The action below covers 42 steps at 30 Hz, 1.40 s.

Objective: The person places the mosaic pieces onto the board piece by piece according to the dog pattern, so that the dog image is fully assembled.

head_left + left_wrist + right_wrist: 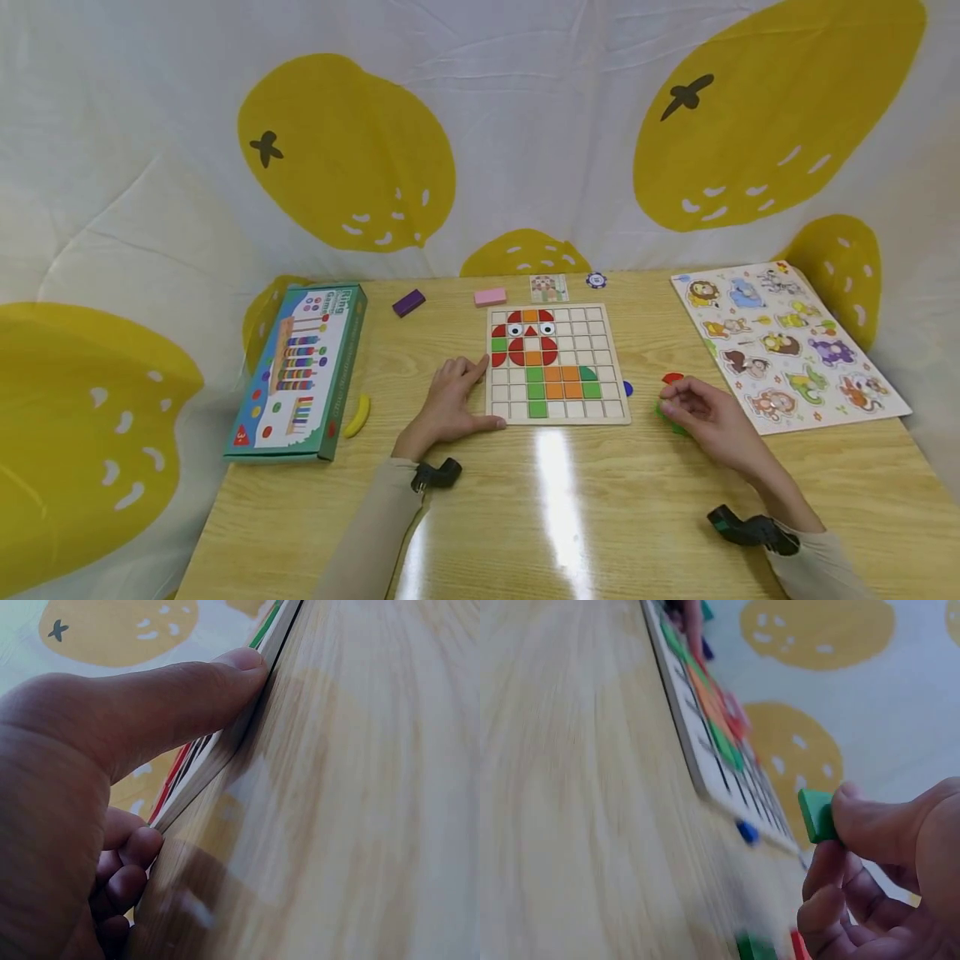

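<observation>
A wooden grid board (596, 408) lies in the middle of the table, with red, orange, green and eyed tiles set in a figure over its left and middle squares. My left hand (447, 404) spans the board's near left corner, thumb straight along the front edge and forefinger at the left side. In the left wrist view the thumb (172, 701) presses against the board's rim. My right hand (708, 417) is right of the board, pinching a green square tile (817, 815) between thumb and forefinger. Below it lie a green tile (756, 947) and a red piece (672, 378).
A blue piece (627, 388) lies at the board's right edge. Behind the board are a pattern card (550, 288), a poker chip (596, 280), a pink block (491, 297) and a purple block (408, 302). A game box (300, 375) and toy banana (358, 416) lie left; an animal puzzle (795, 342) lies right.
</observation>
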Motion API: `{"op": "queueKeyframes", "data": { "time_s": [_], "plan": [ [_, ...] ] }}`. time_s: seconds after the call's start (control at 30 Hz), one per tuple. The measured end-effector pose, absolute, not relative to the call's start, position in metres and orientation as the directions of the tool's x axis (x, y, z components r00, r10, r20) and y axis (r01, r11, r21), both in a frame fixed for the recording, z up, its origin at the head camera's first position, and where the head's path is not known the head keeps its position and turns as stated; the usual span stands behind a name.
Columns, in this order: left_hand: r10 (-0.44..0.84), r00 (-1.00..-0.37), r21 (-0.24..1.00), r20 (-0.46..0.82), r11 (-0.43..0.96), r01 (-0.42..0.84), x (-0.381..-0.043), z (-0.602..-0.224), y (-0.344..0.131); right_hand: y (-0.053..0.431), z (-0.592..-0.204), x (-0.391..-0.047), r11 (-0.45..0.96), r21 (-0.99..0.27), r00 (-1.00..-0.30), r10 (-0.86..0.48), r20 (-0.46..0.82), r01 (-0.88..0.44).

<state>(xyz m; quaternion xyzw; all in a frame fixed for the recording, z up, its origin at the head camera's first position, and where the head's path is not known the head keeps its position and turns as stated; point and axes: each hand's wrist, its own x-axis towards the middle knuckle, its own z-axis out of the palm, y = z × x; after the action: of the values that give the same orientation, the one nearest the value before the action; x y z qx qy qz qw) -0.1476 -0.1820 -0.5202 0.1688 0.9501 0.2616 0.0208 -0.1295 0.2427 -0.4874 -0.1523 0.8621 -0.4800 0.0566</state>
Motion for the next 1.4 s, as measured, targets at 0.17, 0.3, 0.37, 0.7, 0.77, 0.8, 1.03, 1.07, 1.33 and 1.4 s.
{"op": "queueKeyframes", "data": {
  "time_s": [0.17,0.3,0.37,0.7,0.77,0.8,1.03,1.07,1.33,1.4],
  "plan": [
    [0.335,-0.94,0.515,0.06,0.797,0.316,-0.148,-0.521,-0.182,0.207,-0.491,-0.148,0.475,-0.845,-0.916,-0.4,0.04,-0.244],
    [0.338,-0.939,0.516,0.061,0.795,0.319,-0.148,-0.522,-0.182,0.189,-0.495,-0.149,0.53,-0.8,-0.912,-0.406,0.054,-0.283],
    [0.336,-0.94,0.515,0.059,0.796,0.317,-0.148,-0.521,-0.182,0.183,-0.496,-0.148,0.538,-0.783,-0.91,-0.405,0.086,-0.313],
    [0.332,-0.942,0.508,0.043,0.805,0.307,-0.148,-0.519,-0.182,0.173,-0.504,-0.15,0.591,-0.699,-0.896,-0.408,0.173,-0.404],
    [0.333,-0.942,0.509,0.044,0.804,0.307,-0.148,-0.519,-0.182,0.173,-0.504,-0.15,0.594,-0.696,-0.898,-0.404,0.174,-0.402],
    [0.333,-0.942,0.509,0.044,0.804,0.308,-0.148,-0.519,-0.182,0.172,-0.504,-0.15,0.595,-0.696,-0.898,-0.403,0.175,-0.402],
    [0.33,-0.943,0.508,0.048,0.805,0.307,-0.148,-0.518,-0.182,0.169,-0.503,-0.151,0.588,-0.69,-0.891,-0.409,0.198,-0.423],
    [0.329,-0.943,0.508,0.048,0.805,0.307,-0.148,-0.518,-0.182,0.168,-0.504,-0.151,0.586,-0.688,-0.889,-0.409,0.206,-0.429],
    [0.331,-0.943,0.513,0.042,0.803,0.305,-0.148,-0.518,-0.182,0.17,-0.506,-0.15,0.578,-0.685,-0.887,-0.397,0.238,-0.443],
    [0.331,-0.943,0.514,0.041,0.802,0.304,-0.148,-0.519,-0.182,0.17,-0.506,-0.15,0.58,-0.68,-0.883,-0.403,0.24,-0.449]
  ]
}}
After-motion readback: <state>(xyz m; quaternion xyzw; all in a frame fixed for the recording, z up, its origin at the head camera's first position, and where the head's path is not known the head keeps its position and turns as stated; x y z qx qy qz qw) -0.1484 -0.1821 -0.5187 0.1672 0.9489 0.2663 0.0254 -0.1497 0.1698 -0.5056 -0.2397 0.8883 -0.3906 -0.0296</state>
